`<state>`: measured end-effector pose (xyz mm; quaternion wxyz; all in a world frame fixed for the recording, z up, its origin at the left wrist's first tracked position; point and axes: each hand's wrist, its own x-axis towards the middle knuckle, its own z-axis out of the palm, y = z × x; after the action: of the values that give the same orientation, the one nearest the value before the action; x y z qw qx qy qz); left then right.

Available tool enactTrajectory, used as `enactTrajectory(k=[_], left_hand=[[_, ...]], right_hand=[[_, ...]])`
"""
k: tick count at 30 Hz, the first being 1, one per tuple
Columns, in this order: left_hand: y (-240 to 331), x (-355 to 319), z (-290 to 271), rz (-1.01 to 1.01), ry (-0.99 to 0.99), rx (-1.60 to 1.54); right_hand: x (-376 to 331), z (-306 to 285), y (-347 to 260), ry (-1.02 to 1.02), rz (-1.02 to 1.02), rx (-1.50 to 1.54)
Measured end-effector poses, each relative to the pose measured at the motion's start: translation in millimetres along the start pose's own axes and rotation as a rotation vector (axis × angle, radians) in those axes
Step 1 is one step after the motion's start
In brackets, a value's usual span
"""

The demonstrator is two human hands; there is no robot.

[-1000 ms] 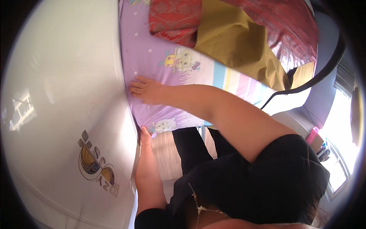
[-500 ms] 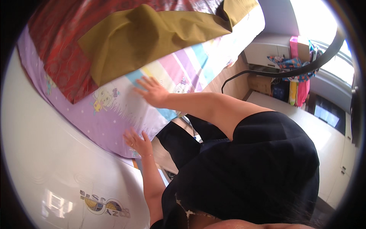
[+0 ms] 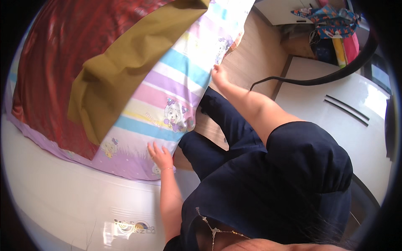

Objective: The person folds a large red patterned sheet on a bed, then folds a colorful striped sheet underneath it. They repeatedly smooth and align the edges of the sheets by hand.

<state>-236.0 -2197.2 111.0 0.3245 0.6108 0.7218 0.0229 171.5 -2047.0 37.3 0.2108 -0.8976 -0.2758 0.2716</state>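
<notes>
A bed is covered by a bed sheet point(image 3: 157, 83) with pastel stripes, cartoon animals and a lilac border. My left hand point(image 3: 161, 156) lies on it near the close corner, fingers stretched out and apart, holding nothing. Farther along the bed's right side, my right hand point(image 3: 218, 75) is closed at the sheet's edge; its fingers are partly hidden and seem to pinch the cloth. On top of the sheet rests a crumpled olive-brown cloth point(image 3: 111, 75), partly over a shiny dark red patterned cloth point(image 3: 50, 71).
A glossy white headboard point(image 3: 75, 188) borders the bed on the near left. To the right stands a white cabinet point(image 3: 326, 100) with dark handles. Beyond it are a cardboard box point(image 3: 297, 44) and a blue patterned cloth bundle point(image 3: 337, 23). A black curved bar point(image 3: 326, 79) crosses the right side.
My right hand has gone from lying spread on the sheet to closing at its right edge, farther away. My left hand stays near the corner. The view has shifted, showing more cabinet.
</notes>
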Motion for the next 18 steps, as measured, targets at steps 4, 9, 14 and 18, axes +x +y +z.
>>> enactTrajectory(k=[4, 9, 14, 18], left_hand=[[106, 58, 24, 0.202, -0.045, -0.138], [242, 140, 51, 0.445, -0.243, -0.188], [343, 202, 82, 0.655, -0.271, -0.104], [400, 236, 102, 0.677, -0.279, -0.022]], right_hand=[[103, -20, 25, 0.198, 0.376, 0.238], [165, -58, -3, 0.04, 0.608, 0.953], [216, -81, -13, 0.013, 0.699, 1.082], [264, -73, 39, -0.037, 0.718, 1.275]])
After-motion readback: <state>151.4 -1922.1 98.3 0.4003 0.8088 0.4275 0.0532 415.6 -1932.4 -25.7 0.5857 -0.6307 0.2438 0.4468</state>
